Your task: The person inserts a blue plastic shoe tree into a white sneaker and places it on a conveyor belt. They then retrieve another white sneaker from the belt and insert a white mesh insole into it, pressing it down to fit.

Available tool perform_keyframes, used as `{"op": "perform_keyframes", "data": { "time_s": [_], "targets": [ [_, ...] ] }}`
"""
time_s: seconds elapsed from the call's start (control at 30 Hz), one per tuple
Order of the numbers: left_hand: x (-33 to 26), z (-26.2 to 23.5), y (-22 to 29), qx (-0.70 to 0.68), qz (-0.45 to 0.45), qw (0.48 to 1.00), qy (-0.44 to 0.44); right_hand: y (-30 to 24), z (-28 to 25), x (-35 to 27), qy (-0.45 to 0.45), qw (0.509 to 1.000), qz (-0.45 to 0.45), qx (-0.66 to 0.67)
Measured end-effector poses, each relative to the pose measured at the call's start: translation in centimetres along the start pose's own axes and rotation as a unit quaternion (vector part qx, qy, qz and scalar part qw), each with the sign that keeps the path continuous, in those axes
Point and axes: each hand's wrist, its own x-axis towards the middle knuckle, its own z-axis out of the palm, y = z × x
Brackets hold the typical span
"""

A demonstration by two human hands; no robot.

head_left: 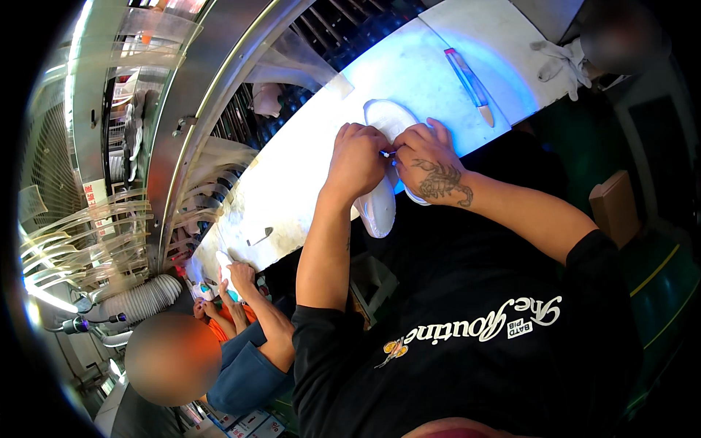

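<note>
Note long white bench, lit blue toward right. On it: slim brush-like tool with pale tip, white gloves drooping over right edge, small thin piece farther left. White sole-like piece at near edge, contact unclear.

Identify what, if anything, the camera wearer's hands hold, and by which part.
The left hand and right hand, close together, appear to hold a white, sole-shaped piece around its middle; the exact grip is hidden.
</note>
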Motion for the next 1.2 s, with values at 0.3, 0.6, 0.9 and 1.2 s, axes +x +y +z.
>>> {"op": "perform_keyframes", "data": {
  "time_s": [0.3,0.6,0.9,1.2],
  "targets": [
    [-0.2,0.3,-0.1,0.025,0.012,1.0,0.013,0.7,-3.8,0.5,-0.12,0.99,-0.063,-0.027],
    [-3.1,-1.2,1.9,0.002,0.047,0.979,0.199,1.2,-3.1,-1.6,0.043,0.997,0.001,0.058],
    [-4.1,-0.6,0.1,0.005,0.093,0.976,0.198,0.2,-1.9,-1.0,0.036,0.998,0.045,0.031],
    [-2.6,0.2,0.1,0.034,0.095,0.983,0.152,0.9,-1.6,-0.2,0.005,0.999,0.039,0.028]
  ]
}}
